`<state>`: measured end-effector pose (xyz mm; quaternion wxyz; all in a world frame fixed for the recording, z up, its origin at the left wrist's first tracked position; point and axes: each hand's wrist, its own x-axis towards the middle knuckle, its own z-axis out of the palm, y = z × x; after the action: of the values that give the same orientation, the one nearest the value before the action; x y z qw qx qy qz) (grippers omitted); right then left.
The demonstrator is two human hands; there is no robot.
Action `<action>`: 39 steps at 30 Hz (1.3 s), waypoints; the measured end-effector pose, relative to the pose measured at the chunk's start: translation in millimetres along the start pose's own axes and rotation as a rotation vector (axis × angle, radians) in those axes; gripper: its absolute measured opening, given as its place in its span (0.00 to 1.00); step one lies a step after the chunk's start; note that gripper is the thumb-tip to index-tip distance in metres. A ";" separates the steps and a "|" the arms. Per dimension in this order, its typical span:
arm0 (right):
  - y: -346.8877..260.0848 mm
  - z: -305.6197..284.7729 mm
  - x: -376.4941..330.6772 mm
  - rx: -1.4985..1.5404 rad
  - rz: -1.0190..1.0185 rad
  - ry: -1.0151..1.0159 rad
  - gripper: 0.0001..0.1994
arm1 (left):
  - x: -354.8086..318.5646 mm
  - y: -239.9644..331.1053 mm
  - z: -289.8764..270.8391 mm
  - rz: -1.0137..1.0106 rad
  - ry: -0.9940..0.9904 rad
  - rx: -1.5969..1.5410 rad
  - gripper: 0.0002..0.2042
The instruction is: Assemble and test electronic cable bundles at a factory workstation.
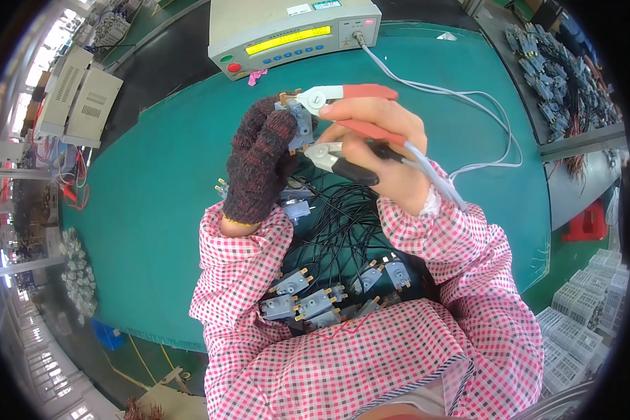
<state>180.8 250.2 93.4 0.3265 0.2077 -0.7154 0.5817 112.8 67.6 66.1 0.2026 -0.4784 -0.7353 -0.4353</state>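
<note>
My left hand (253, 164), in a dark knitted glove, grips a small grey electrical component (303, 127) with brass terminals and holds it upright. In my bare right hand (406, 178) are two crocodile clips. The red-handled clip (368, 92) has its jaws at the component's upper terminals. Lower down, the black-handled clip (355, 171) has its jaws by the bottom terminal; whether they grip it I cannot tell. Below my hands lies a tangle of thin black cables (339, 217). Several more grey components (313, 304) with brass terminals lie close to my body.
A beige tester (294, 42) with a lit yellow display stands at the back of the green table mat (154, 168). Its grey cable (462, 91) runs along the right to the clips. Component piles (549, 77) lie far right; white stacked parts (581, 308) lie lower right.
</note>
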 end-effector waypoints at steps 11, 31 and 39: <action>-2.9 3.0 -1.5 -0.077 -0.007 0.005 0.14 | 9.7 23.2 2.5 -0.736 0.092 -0.721 0.15; -11.8 6.0 -1.5 -0.083 0.071 0.022 0.15 | 11.1 24.0 2.1 -0.687 0.073 -0.655 0.15; -5.4 9.2 -4.1 -0.046 0.080 0.039 0.14 | 15.2 26.1 2.6 -0.746 0.135 -0.677 0.15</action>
<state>185.2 239.6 93.2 0.3215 0.1601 -0.7298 0.5817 129.1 82.0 87.2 -0.0858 -0.1929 -0.6591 -0.7218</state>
